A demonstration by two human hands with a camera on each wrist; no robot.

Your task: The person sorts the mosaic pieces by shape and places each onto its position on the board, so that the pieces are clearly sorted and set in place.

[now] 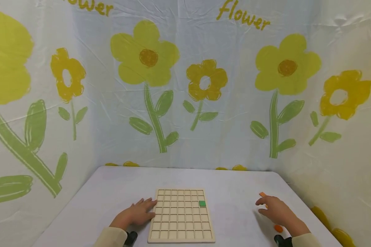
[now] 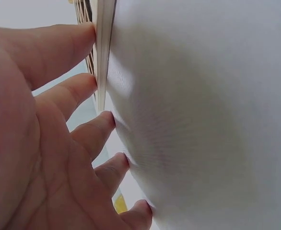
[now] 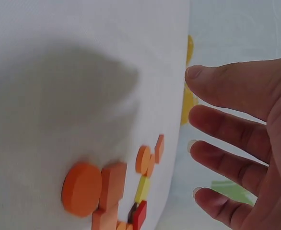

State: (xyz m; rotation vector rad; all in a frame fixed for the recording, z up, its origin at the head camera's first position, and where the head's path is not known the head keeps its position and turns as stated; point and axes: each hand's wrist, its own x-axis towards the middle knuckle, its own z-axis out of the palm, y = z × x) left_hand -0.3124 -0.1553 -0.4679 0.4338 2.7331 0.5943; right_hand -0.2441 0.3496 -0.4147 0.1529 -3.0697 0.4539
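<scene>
A pale wooden board (image 1: 173, 216) with a grid of square recesses lies on the white table. One green square tile (image 1: 202, 203) sits in its rightmost column, in the second row from the far edge. My left hand (image 1: 139, 212) rests at the board's left side; in the left wrist view its thumb and a finger touch the board's edge, fingers spread. To the board's right, my right hand (image 1: 276, 210) hovers above loose pieces with nothing in its fingers. Under it are a round orange piece (image 3: 82, 189), an orange square piece (image 3: 113, 186), a yellow piece (image 3: 142, 190) and a red piece (image 3: 139, 215).
The white tabletop (image 1: 235, 192) reaches back to a hanging cloth (image 1: 185, 144) printed with flowers, which also runs along both sides. In the head view, the right hand hides most of the loose pieces.
</scene>
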